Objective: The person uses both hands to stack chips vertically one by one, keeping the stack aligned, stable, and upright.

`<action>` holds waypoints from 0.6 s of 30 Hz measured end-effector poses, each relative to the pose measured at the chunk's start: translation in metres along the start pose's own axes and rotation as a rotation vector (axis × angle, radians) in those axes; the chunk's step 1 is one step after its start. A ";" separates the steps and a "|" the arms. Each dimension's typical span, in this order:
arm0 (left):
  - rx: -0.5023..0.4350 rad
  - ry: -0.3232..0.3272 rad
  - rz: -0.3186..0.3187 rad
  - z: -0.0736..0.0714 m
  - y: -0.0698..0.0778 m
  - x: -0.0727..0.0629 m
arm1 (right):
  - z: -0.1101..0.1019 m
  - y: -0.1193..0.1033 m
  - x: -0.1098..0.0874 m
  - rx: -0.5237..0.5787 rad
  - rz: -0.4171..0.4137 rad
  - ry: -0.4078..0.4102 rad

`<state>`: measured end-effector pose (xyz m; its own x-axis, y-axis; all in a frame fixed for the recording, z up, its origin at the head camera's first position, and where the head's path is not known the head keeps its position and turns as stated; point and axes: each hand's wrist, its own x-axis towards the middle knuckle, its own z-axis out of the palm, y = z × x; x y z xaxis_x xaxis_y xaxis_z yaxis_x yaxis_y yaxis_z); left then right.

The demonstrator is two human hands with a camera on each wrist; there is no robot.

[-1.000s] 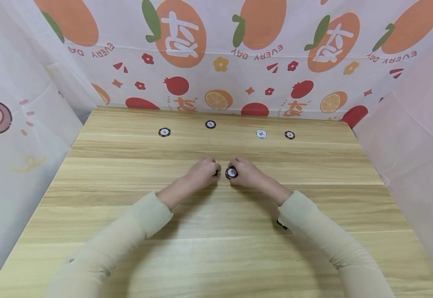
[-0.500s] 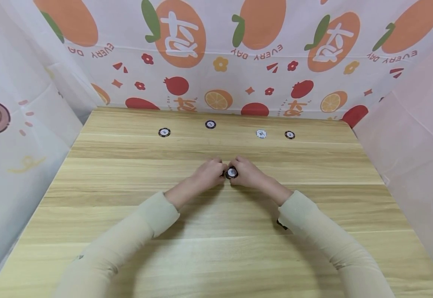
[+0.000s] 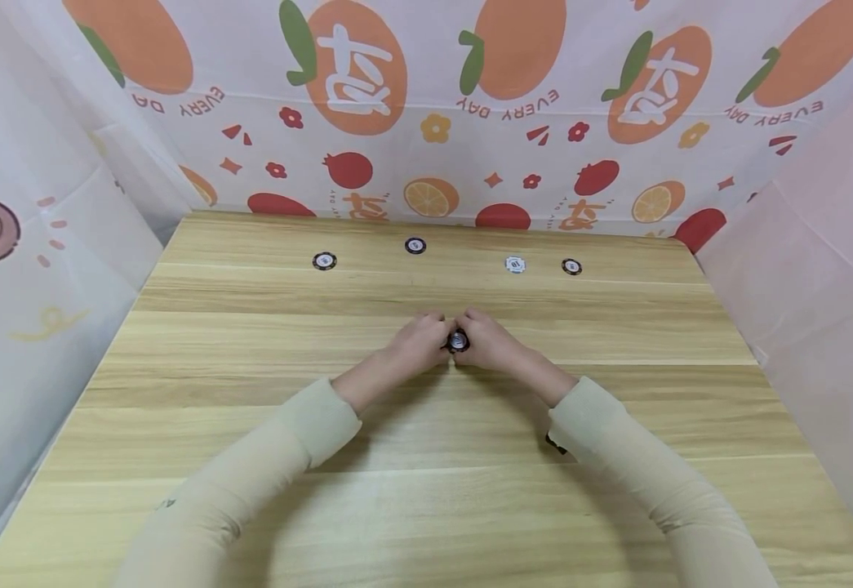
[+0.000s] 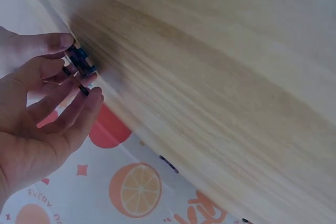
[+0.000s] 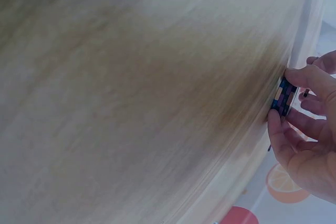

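Observation:
Near the middle of the wooden table, my right hand (image 3: 490, 341) grips a short stack of poker chips (image 3: 458, 340) at its edges, with a dark, pale-centred chip on top. In the right wrist view the stack (image 5: 283, 97) shows its layered sides between thumb and fingers. My left hand (image 3: 420, 343) is close against the stack's left side. The left wrist view shows it pinching a single dark poker chip (image 4: 84, 91) by the edge, tilted, beside the stack (image 4: 80, 59). Whether that chip touches the stack I cannot tell.
Toward the back edge lie a black chip (image 3: 325, 261), a dark blue chip (image 3: 415, 246), a white chip (image 3: 515, 265) and another dark chip (image 3: 571, 267). One more dark chip (image 3: 556, 444) is partly hidden by the right sleeve. A fruit-printed curtain (image 3: 433, 139) hangs behind the table.
My left hand has moved right with its chip, up to the stack in my right hand. The right hand and the chips along the back have stayed put.

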<state>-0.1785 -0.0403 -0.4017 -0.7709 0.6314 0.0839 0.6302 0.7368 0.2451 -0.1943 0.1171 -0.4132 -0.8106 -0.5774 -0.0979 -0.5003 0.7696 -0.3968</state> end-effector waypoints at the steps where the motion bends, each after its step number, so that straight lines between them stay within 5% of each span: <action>1: -0.004 0.004 -0.003 0.000 0.000 0.001 | 0.000 0.000 0.000 -0.002 0.000 0.000; 18: -0.049 0.046 -0.043 0.008 0.006 0.006 | 0.001 0.003 -0.001 -0.016 -0.019 0.029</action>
<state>-0.1786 -0.0295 -0.4072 -0.8015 0.5867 0.1158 0.5917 0.7499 0.2959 -0.1942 0.1197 -0.4151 -0.8094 -0.5838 -0.0641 -0.5200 0.7632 -0.3836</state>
